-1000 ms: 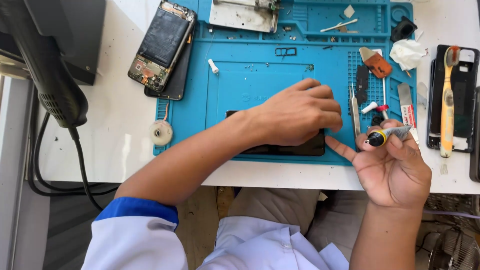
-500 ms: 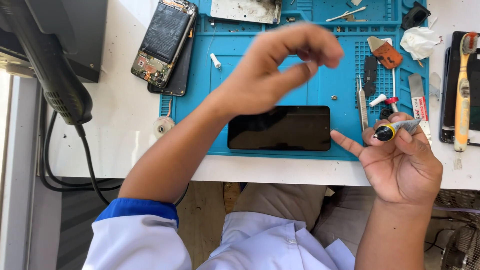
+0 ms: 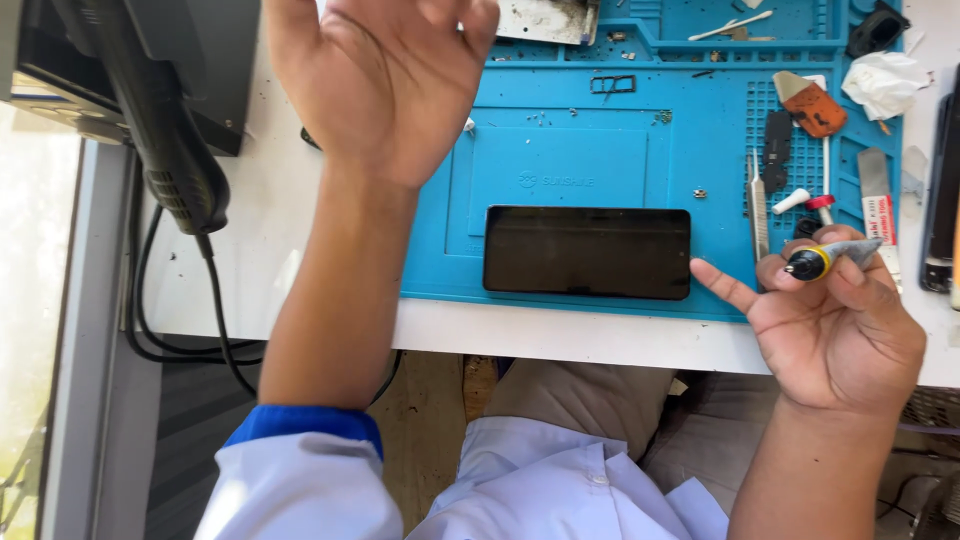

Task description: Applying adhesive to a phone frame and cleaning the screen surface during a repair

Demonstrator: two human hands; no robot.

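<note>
Small tube (image 3: 835, 255), grey body with yellow band and black tip, gripped in right hand (image 3: 835, 325). Hand palm-up at the near edge of the surface (image 3: 260, 250), fingers curled over the tube, index finger stretched toward 10 o'clock, its tip close to the phone's near right corner. Tube tip points toward 9 o'clock.

Phone (image 3: 587, 252), dark screen up, lies lengthwise on the blue mat (image 3: 560, 160), near its front edge. It sits at 9 o'clock from the right hand, just beside the extended fingertip; whether they touch, cannot tell.

Left hand (image 3: 385, 75) raised above the mat's left edge, fingers spread and slack, holding nothing, forearm running back toward 6 o'clock to a white sleeve with blue cuff (image 3: 305, 425). Phone is at 4 o'clock from this hand, well apart.

Around, from the phone:
- 2 o'clock: metal tweezers (image 3: 758, 205) on the mat, a black part (image 3: 777, 138), an orange-brown pick (image 3: 812, 105).
- 1 o'clock, farther: crumpled white tissue (image 3: 885, 80) on the surface off the mat.
- 12 o'clock, far edge: a metal plate (image 3: 548, 20), partly cut off.
- 3 o'clock, past the right hand: flat metal spatula (image 3: 876, 195).
- 10 o'clock, off the mat: black heat-gun handle (image 3: 165, 140) with cable (image 3: 215, 320) trailing over the surface edge.
</note>
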